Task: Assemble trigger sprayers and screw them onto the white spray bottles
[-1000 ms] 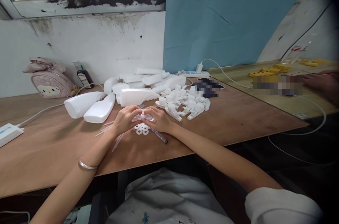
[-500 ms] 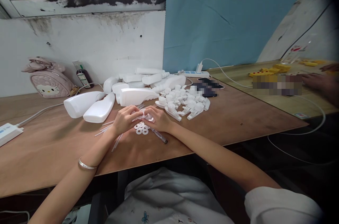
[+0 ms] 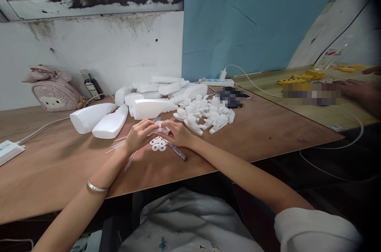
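Plastic is being worked between two sets of fingertips here: a small white piece (image 3: 160, 127) is held just above the table (image 3: 238, 141), right in front of the body. One side of it is taken by the left hand (image 3: 139, 137), its grip closed on the piece; the other side is taken by the right hand (image 3: 178, 134), its grip closed on the same thing. The exact shape cannot be told, so much of it is covered by the fingers.

Just below, a cluster of flat white rings (image 3: 158, 147) is laid out on the wood. A slim screwdriver-like tool (image 3: 178, 152) is set at a slant, its far end tucked beneath the right hand. Thin pale tubes (image 3: 131, 160) are scattered beside and below the left hand, and that forearm is circled by a silver bracelet (image 3: 97, 186).

Beyond the hands, white bottles (image 3: 154, 109) are heaped on their sides, and next to them, over to the right, white sprayer heads (image 3: 208, 113) are piled. Further back on the left, a pink bag (image 3: 56, 95) is stood near a dark bottle (image 3: 92, 87). At the far right, yellow pieces (image 3: 315, 74) are spread on another surface, where a co-worker's hand (image 3: 353, 88) is seen, partly blurred.
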The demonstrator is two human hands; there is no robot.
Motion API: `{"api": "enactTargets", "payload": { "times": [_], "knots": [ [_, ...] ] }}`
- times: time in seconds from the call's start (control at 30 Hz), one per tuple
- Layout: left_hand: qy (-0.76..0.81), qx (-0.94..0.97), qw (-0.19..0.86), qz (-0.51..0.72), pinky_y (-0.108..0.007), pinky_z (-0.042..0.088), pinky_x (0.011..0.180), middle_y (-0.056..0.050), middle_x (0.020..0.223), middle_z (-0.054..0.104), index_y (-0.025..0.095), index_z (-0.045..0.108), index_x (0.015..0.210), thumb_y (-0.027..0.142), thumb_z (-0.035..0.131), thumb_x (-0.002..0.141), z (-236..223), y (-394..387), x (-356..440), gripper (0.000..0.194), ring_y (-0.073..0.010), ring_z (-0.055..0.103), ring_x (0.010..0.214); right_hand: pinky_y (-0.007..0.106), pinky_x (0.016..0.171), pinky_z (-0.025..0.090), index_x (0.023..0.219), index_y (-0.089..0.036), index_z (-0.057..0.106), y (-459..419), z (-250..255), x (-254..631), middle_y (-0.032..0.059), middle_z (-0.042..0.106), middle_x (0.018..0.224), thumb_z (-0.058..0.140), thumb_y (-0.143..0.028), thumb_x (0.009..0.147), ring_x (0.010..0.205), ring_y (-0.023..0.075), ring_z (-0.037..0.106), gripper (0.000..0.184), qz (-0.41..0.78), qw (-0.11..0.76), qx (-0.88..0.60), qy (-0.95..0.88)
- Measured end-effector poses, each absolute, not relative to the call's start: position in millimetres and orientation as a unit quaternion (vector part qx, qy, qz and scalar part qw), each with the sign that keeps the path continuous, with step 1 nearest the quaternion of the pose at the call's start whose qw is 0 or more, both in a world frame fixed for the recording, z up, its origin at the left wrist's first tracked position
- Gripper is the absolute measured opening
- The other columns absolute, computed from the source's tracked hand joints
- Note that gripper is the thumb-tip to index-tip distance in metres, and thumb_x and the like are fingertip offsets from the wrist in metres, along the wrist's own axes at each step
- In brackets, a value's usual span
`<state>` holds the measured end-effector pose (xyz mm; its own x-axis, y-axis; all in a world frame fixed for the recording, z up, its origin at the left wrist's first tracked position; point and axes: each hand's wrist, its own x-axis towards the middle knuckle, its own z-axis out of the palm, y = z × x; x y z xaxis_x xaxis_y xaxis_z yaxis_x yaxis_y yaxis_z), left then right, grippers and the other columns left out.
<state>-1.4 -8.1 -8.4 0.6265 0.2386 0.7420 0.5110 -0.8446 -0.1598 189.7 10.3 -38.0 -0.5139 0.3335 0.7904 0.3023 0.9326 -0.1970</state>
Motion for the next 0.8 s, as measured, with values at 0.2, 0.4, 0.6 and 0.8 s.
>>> {"api": "enactTargets", "payload": {
  "times": [0.2,0.4,0.6,0.8],
  "knots": [
    [-0.210,-0.880,0.213,-0.370,-0.025,0.046,0.063,-0.006,0.079,0.059,0.017,0.054,0.096,0.022,0.055,0.081,-5.2,-10.4,0.1,0.016,-0.0140,0.052,0.071,0.024,0.056,0.044,0.091,-0.021,0.041,11.3,-39.4,189.4,0.0021,0.059,0.079,0.049,-0.031,0.084,0.060,0.0116,0.053,0.015,-0.002,0.478,-0.171,-0.861],
    [-0.207,-0.879,0.251,-0.348,-0.022,0.044,0.058,-0.005,0.075,0.058,0.017,0.054,0.093,0.025,0.050,0.084,-2.7,-12.1,-0.4,0.013,-0.0128,0.051,0.068,0.023,0.056,0.046,0.090,-0.021,0.043,9.1,-35.5,189.6,0.0030,0.060,0.082,0.049,-0.029,0.085,0.063,0.0113,0.057,0.011,-0.014,0.476,-0.159,-0.865],
    [-0.208,-0.883,0.258,-0.333,-0.023,0.044,0.057,-0.004,0.075,0.058,0.017,0.052,0.093,0.025,0.050,0.085,-3.1,-11.6,-0.6,0.012,-0.0126,0.051,0.067,0.024,0.059,0.047,0.091,-0.021,0.043,13.0,-38.1,190.4,0.0031,0.059,0.080,0.047,-0.030,0.086,0.067,0.0127,0.057,0.011,-0.024,0.462,-0.150,-0.874],
    [-0.207,-0.889,0.246,-0.326,-0.024,0.046,0.060,-0.004,0.075,0.058,0.017,0.050,0.091,0.025,0.050,0.084,-5.1,-10.1,-1.0,0.011,-0.0134,0.052,0.067,0.025,0.058,0.048,0.090,-0.020,0.041,11.9,-33.9,191.2,0.0034,0.059,0.077,0.044,-0.031,0.087,0.068,0.0141,0.058,0.012,-0.047,0.435,-0.153,-0.886]
  ]
}}
